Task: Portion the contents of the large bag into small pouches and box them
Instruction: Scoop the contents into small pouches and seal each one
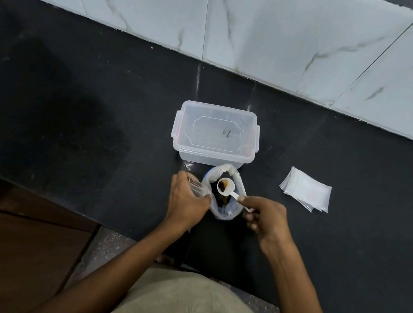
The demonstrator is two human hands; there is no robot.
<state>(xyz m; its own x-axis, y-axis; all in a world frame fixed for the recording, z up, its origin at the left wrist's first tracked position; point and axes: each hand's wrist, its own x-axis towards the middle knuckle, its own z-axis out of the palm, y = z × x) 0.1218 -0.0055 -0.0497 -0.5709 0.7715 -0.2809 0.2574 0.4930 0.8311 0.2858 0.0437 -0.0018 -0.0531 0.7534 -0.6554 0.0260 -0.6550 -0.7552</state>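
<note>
The black countertop (pixel 71 105) carries a lidded clear box (pixel 216 134). Just in front stands the open large bag (pixel 223 195); a pouch stack (pixel 305 190) lies to the right. Left hand (pixel 186 199) grips a clear pouch (pixel 196 185) at the bag rim. Right hand (pixel 266 218) pinches a white scoop (pixel 226 187), loaded, over the bag mouth.
</note>
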